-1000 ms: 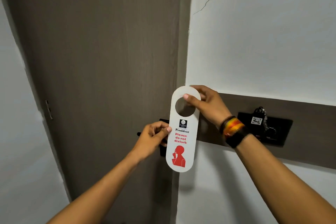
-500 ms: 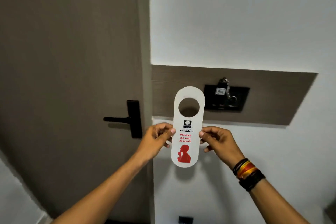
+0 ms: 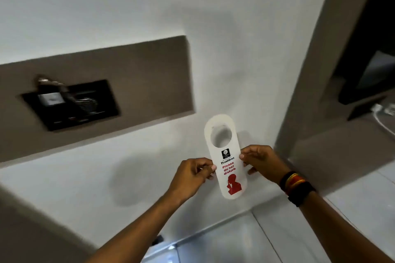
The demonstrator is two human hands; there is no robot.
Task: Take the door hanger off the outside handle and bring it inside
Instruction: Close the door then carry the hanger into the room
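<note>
White painted wall [image 3: 128,6] fills the background, matte, with a flat brown rectangular panel [image 3: 139,83] set into it; a black plate [image 3: 70,104] sits on the panel, blurred, detail unreadable. Pale glossy floor tiles [image 3: 235,241] at bottom.

Door hanger [image 3: 227,158]: white, thin flat card, elongated with rounded ends, round hole near the top end. Printed face toward camera: small black logo, black word "President", red "Please do not disturb", red silhouette figure below. Held off the wall in mid-air, roughly upright, top tilted slightly left.

Left hand [image 3: 192,177]: grip pinched on the hanger's left edge, beside the red text. Right hand [image 3: 260,164]: grip pinched on the right edge, slightly higher. Hole end projects above both grips, silhouette end below. Striped bands and a black strap [image 3: 297,186] on the right wrist.
</note>
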